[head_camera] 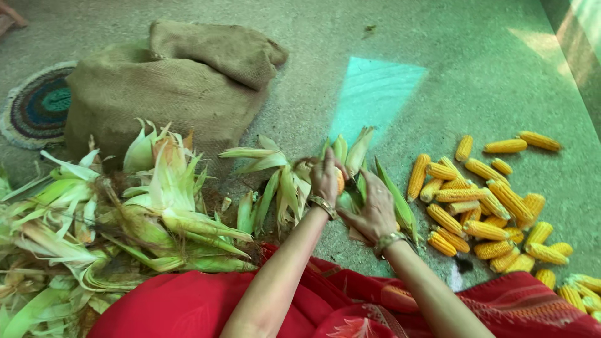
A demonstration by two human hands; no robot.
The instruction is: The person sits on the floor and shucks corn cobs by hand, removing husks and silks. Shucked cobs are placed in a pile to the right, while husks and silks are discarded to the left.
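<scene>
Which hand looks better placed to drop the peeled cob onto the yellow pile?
Probably the right hand: it is nearer the heap of husked cobs. The left hand grips the cob beside the husk heap.

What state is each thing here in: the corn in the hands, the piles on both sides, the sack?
Corn cob in the hands: partly husked, leaves spread open.
Left hand: gripping the cob and husk.
Right hand: holding the husk leaves.
Pile of yellow cobs: fully husked, loose on the floor.
Heap of husks: peeled off, piled up.
Burlap sack: slumped, top folded over.
</scene>
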